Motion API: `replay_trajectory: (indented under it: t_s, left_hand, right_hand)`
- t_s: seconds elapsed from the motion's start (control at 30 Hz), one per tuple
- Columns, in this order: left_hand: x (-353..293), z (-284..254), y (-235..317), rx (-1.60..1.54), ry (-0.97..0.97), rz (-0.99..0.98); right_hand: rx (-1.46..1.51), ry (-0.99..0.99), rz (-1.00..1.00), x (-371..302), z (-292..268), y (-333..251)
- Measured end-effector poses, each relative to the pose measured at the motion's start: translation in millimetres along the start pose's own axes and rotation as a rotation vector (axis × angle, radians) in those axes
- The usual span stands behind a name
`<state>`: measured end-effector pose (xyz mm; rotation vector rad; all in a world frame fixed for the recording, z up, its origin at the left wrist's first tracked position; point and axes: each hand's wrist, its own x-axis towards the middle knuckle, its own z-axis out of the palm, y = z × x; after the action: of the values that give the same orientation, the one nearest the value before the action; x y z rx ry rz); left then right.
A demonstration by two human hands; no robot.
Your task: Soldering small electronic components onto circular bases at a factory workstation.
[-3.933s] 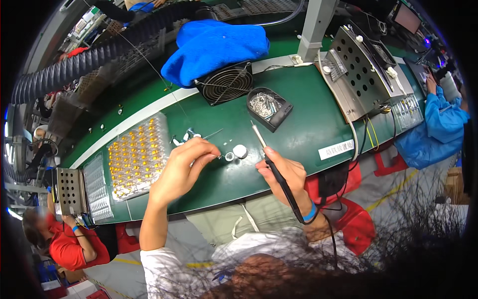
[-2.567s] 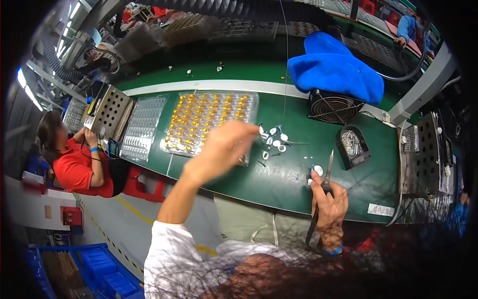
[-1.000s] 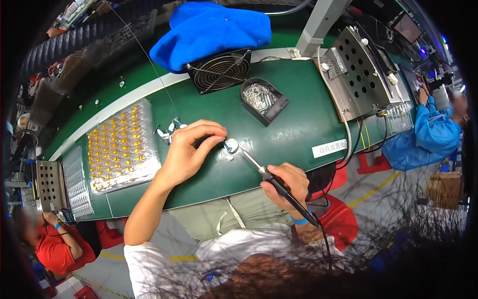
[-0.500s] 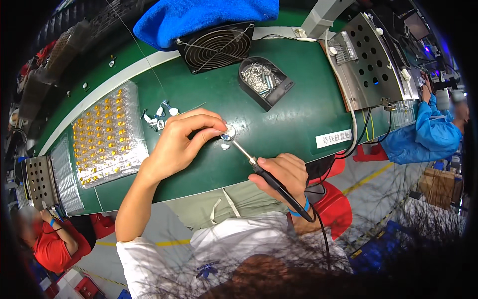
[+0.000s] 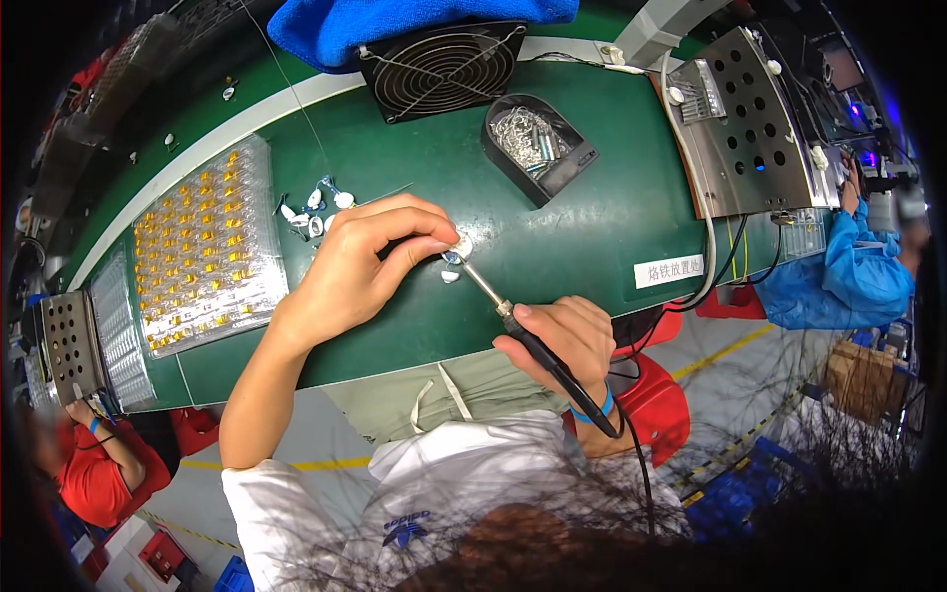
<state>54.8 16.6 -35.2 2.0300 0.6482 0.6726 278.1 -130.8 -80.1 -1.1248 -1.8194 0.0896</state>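
Green table (image 5: 621, 168) spread beneath both hands, the left hand (image 5: 357, 259) pinching a small blue-and-white piece (image 5: 453, 258), partly hidden by its fingertips, while the right hand (image 5: 577, 337) held a soldering iron (image 5: 541, 352) with its tip at that piece. Just past the left hand's knuckles lay similar white pieces (image 5: 343, 199), with a clear tray (image 5: 264, 232) of yellow parts (image 5: 205, 229) farther left; ahead of both hands stood a black bin (image 5: 566, 176) and, farther, a black fan (image 5: 449, 74).

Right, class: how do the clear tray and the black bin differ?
The clear tray is see-through; the black bin is opaque. The tray looks larger and four-cornered; the bin is smaller, rounded at one end. The tray holds yellow pieces in rows; the bin, jumbled metal pieces. Both sit on the green table.
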Motion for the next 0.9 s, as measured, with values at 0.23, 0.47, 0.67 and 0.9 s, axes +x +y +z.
replay_trajectory:
  t_s: [0.23, 0.47, 0.67, 0.9]
  left_hand:
    - [-0.2, -0.2, 0.0, 0.012, -0.002, 0.011]
    - [0.2, -1.1, 1.6, 0.006, -0.009, 0.02]
    - [-4.4, 5.0, 1.5, 0.052, 0.097, 0.099]
    - [-6.5, 7.7, 0.0, 0.047, 0.095, 0.144]
  right_hand:
    - [0.021, 0.036, -0.014, -1.1, 1.2, 1.5]
    - [0.054, 0.097, 0.021, -7.4, -1.2, 3.4]
    - [0.046, 0.13, 0.031, -10.3, -0.7, 4.5]
    - [0.027, 0.12, 0.044, -9.3, -2.0, 3.4]
